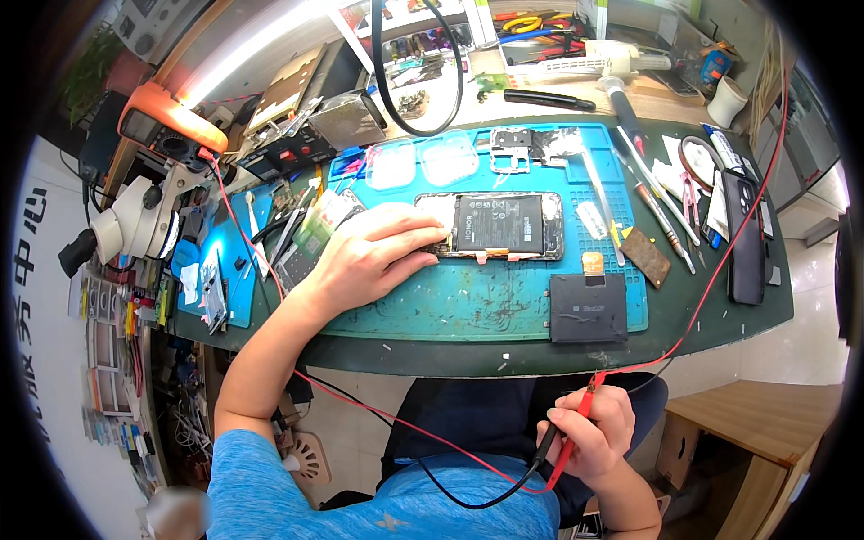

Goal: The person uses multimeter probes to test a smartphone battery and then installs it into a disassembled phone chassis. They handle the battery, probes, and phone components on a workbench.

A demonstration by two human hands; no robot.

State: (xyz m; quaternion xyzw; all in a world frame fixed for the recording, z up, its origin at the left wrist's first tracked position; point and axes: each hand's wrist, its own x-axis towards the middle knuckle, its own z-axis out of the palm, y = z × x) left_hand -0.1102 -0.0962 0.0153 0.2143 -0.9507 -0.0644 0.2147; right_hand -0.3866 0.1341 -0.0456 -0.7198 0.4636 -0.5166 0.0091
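An opened smartphone (551, 225) lies on the blue-green work mat (432, 301), its black battery (500, 223) exposed. My left hand (382, 243) rests over the phone's left end, fingers bent across it and thumb by the near edge; the fingers hide that end. Low at the right, off the table's front edge and above my lap, my right hand (598, 432) is closed round a red test probe (583, 409) and a black test probe (546, 443). Their leads trail across my lap. Nearer the front of the mat sits a separate black battery (588, 308).
An orange multimeter (171, 126) and a white microscope (130, 220) stand at the left. Tweezers (652, 175), a screwdriver (664, 225) and a black case (744, 238) lie at the right. Clear plastic trays (392, 166) and phone parts (511, 148) sit at the back.
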